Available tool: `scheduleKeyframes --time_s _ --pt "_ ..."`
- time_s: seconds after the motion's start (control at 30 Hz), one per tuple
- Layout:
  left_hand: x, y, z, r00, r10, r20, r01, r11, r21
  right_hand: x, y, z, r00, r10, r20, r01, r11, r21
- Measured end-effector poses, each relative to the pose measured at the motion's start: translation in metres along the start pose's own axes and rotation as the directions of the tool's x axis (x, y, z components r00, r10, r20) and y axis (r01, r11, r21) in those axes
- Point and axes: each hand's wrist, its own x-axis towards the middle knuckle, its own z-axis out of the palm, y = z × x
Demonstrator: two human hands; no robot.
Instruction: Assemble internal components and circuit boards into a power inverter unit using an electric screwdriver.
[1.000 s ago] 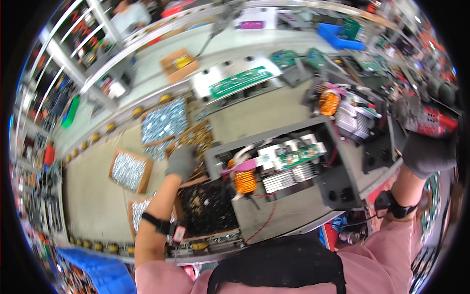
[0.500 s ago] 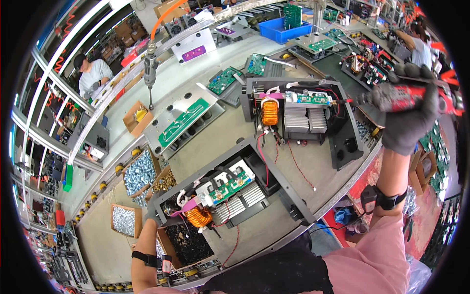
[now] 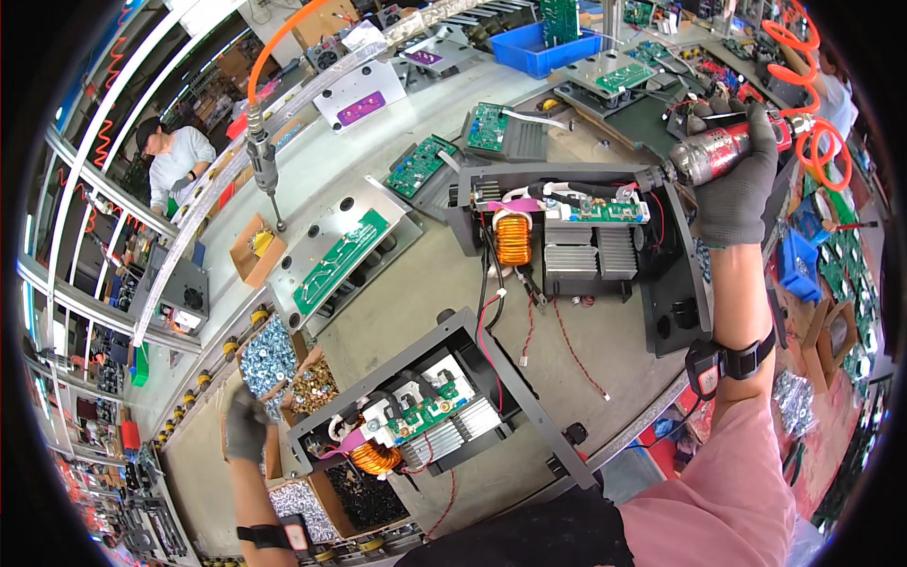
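My right hand [image 3: 739, 194], in a dark grey glove, is wrapped round a red and silver air screwdriver [image 3: 709, 153]. The tool's front end points left, close to the far right corner of the far black metal case [image 3: 678, 302]. Inside that case are an orange copper coil [image 3: 513, 239], a green circuit board and grey heat sinks [image 3: 590, 260]. My gloved left hand [image 3: 248, 425] is above the small boxes left of the near black case [image 3: 534, 402]; its fingers are smeared. The near case holds a similar coil [image 3: 375, 457], board and heat sink.
Small boxes hold silver screws [image 3: 300, 501], black screws [image 3: 368, 496], bluish fasteners [image 3: 268, 357] and brassy ones [image 3: 315, 386]. A hanging screwdriver [image 3: 263, 165] is over the conveyor, near a metal plate with a green board [image 3: 340, 260]. An orange coiled hose [image 3: 820, 156] hangs right. A co-worker [image 3: 175, 156] is far left.
My left hand has left the near case's left corner and moved left to the boxes. My right hand has moved left and up with the air screwdriver, whose front end has drawn back from the far board.
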Motion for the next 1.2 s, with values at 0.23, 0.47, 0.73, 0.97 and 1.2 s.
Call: scheduleKeyframes --time_s 0.23,0.47,0.73,0.97,1.2 --pt "0.018 0.134 0.204 0.624 0.157 0.766 -0.749 0.401 0.528 0.001 0.016 -0.006 0.995 0.098 0.033 -0.100 0.994 0.051" --pt "0.004 0.096 0.461 0.429 -0.031 0.903 -0.876 0.227 0.425 -0.003 0.022 0.013 0.982 0.145 0.120 -0.128 0.982 -0.141" --pt "-0.008 0.057 0.554 0.089 -0.354 0.931 -0.990 -0.134 0.043 0.017 0.015 0.021 0.958 0.145 0.246 -0.103 0.979 -0.177" --pt "0.000 0.057 0.553 0.048 -0.469 0.882 -0.995 -0.103 -0.001 0.022 0.014 0.016 0.940 0.183 0.287 -0.131 0.973 -0.191" --pt "0.002 0.049 0.539 0.015 -0.297 0.955 -0.963 -0.260 -0.066 0.008 0.010 0.023 0.997 0.024 0.077 -0.001 0.956 -0.292"
